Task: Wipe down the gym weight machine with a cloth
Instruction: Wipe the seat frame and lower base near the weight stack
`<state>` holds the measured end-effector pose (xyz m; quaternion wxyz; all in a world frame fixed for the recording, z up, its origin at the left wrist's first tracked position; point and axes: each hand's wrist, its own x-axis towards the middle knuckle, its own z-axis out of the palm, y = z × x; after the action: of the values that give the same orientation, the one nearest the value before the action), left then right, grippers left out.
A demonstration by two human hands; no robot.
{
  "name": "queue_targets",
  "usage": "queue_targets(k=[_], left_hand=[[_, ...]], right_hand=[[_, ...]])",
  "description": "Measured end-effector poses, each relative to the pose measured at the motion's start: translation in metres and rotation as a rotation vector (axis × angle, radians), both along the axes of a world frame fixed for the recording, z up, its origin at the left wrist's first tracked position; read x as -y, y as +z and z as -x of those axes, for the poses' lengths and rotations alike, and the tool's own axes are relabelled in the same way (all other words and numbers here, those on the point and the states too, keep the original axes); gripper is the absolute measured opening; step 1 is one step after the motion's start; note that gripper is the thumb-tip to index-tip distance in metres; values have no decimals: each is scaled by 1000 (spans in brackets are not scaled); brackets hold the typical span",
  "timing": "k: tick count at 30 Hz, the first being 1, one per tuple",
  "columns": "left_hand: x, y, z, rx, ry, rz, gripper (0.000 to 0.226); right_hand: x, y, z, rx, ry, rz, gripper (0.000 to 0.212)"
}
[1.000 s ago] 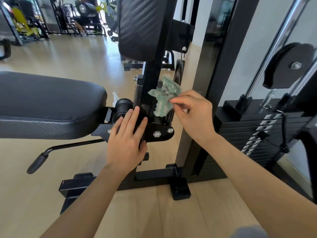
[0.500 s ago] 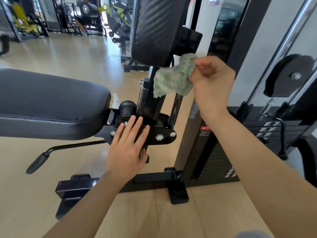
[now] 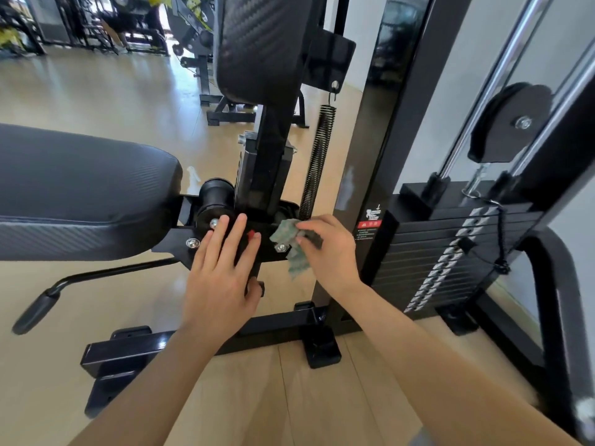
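The black weight machine has a padded seat (image 3: 80,191) on the left, an upright back pad (image 3: 257,43) and a black post (image 3: 267,169) between them. At the foot of the post is a bolted bracket plate (image 3: 180,244). My left hand (image 3: 222,278) lies flat on that plate with straight fingers. My right hand (image 3: 328,252) grips a crumpled pale green cloth (image 3: 289,243) and holds it against the right end of the plate, below a coil spring (image 3: 317,162). Part of the cloth is hidden under my fingers.
A weight stack (image 3: 434,259) with a pin cord stands at the right, beside chrome guide rods (image 3: 489,91) and a pulley (image 3: 512,120). A lever handle (image 3: 48,300) sticks out under the seat. The machine's base bars (image 3: 128,352) lie on the wooden floor. Other gym machines (image 3: 96,24) stand far back.
My right hand has brought the cloth down from just under the back pad to the bracket plate at the post's foot. My left hand has stayed flat on the plate.
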<state>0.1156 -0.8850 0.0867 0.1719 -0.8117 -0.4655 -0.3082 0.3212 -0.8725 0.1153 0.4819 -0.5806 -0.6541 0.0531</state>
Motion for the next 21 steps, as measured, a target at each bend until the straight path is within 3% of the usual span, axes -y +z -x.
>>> queue_targets(k=[5,8,11,15,19,21], left_hand=[[1,-4,-10,44,-54,-44,57],[4,-9,-32,117,-231,-2,48],[15,-6,-67,238,-349,162,41],[21,20,-119,532,-347,581,35],[3,46,-167,909,-302,838,40],[-6,48,-179,976,-256,848,38]], right_hand=[[18,13,-30,-16,-139,164,10],[29,16,-58,-210,-341,138,10],[31,21,-78,-428,-443,128,19],[31,22,-86,-636,-370,140,33],[26,21,-86,-638,-369,122,42],[24,21,-88,-652,-380,120,40]])
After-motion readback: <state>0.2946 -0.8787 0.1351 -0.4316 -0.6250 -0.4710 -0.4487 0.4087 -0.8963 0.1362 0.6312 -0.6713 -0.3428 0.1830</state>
